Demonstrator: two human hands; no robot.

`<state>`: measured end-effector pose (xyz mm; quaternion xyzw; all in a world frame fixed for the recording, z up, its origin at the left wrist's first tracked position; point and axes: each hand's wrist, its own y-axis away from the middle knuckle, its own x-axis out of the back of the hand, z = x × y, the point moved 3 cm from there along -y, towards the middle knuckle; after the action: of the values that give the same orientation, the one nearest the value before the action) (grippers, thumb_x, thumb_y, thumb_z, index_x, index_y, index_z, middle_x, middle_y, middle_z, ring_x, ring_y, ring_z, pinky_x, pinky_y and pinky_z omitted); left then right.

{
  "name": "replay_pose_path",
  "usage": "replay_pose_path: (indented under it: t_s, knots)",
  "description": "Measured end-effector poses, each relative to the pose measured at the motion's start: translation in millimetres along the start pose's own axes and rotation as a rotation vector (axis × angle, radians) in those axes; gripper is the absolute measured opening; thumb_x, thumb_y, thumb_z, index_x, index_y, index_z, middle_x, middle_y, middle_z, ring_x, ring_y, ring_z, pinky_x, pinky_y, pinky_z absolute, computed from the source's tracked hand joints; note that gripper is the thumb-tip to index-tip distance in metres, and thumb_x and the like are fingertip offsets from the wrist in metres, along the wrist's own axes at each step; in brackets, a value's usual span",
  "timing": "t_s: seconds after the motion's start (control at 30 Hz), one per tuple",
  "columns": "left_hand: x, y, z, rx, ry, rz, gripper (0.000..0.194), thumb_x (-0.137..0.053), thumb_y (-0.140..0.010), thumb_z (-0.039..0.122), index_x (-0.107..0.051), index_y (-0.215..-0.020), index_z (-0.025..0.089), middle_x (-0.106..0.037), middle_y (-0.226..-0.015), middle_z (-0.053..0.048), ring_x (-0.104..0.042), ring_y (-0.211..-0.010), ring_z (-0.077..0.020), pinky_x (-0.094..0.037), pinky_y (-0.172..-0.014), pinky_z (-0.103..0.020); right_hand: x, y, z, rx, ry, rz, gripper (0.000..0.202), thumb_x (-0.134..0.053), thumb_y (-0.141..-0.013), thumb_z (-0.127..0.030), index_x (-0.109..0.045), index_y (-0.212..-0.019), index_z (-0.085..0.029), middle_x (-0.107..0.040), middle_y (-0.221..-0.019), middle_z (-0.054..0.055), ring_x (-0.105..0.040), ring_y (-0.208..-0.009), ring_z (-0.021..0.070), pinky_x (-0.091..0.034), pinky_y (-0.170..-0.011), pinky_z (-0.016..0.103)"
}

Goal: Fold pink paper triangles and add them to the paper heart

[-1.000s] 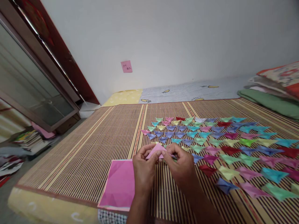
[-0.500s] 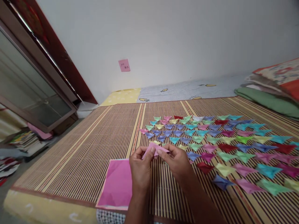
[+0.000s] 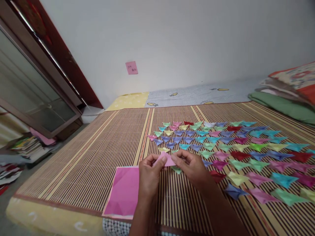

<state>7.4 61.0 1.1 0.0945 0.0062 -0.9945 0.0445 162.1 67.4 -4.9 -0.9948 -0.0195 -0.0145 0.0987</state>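
Observation:
A small folded piece of pink paper (image 3: 168, 160) is held up between both hands, above the striped mat. My left hand (image 3: 150, 170) pinches its left side, thumb on top. At the paper's right end, my right hand (image 3: 190, 166) grips it between thumb and fingers. Left of my left hand lies a stack of square paper sheets (image 3: 123, 191), magenta on top, partly hidden by the wrist. Many folded paper shapes (image 3: 237, 179) in several colours lie in rows beyond and to the right of my hands. A green folded shape (image 3: 176, 169) shows just below the held paper.
The striped mat (image 3: 81, 160) covers a bed against a white wall, where a pink note (image 3: 132, 68) is stuck. Folded bedding (image 3: 278, 106) is piled at the far right. Left of the bed are a glass-panelled door (image 3: 36, 85) and a stack of books (image 3: 28, 146).
The pink paper has turned in my fingers and now shows a flatter, wider shape. My right hand has shifted slightly right, uncovering a green folded shape below.

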Motion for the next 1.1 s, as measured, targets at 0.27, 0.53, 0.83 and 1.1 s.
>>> replay_pose_path:
  t_s: [0.27,0.53,0.83,1.1]
  knots:
    - [-15.7,8.8,10.8,-0.028,-0.175,-0.074,0.027,-0.080,-0.077,0.034,-0.066,-0.064,0.015,-0.061,-0.059,0.002,-0.053,-0.058,-0.0123,-0.041,-0.058,-0.023,-8.5,4.2,-8.7,0.065,-0.019,0.121,0.023,-0.066,-0.088,-0.036,-0.068,-0.073,-0.019,-0.064,-0.065,-0.001,-0.060,-0.064,0.0161,-0.047,-0.061,0.026]
    - [-22.4,12.1,13.4,0.106,-0.015,-0.192,0.023,-0.086,-0.066,0.030,-0.070,-0.065,0.014,-0.070,-0.061,-0.003,-0.063,-0.059,-0.0154,-0.049,-0.061,-0.024,-2.2,5.5,-9.0,0.084,0.063,0.270,0.028,-0.061,-0.091,-0.040,-0.062,-0.071,-0.020,-0.057,-0.058,-0.003,-0.052,-0.053,0.0138,-0.039,-0.049,0.024]
    - [-24.7,14.9,14.4,0.061,-0.066,-0.212,0.029,-0.082,-0.075,0.039,-0.069,-0.064,0.016,-0.071,-0.060,-0.005,-0.065,-0.058,-0.0174,-0.051,-0.061,-0.027,-1.0,5.7,-9.8,0.080,0.030,0.223,0.026,-0.062,-0.091,-0.040,-0.062,-0.074,-0.020,-0.058,-0.059,-0.003,-0.053,-0.054,0.0146,-0.040,-0.052,0.025]
    - [-11.6,8.5,12.8,0.018,-0.071,-0.297,0.025,-0.075,-0.086,0.039,-0.071,-0.076,0.016,-0.073,-0.070,-0.005,-0.066,-0.068,-0.0167,-0.050,-0.070,-0.027,11.2,2.4,-7.2,0.073,0.042,0.230,0.027,-0.064,-0.089,-0.041,-0.063,-0.073,-0.019,-0.058,-0.060,-0.002,-0.051,-0.055,0.0138,-0.040,-0.051,0.024]
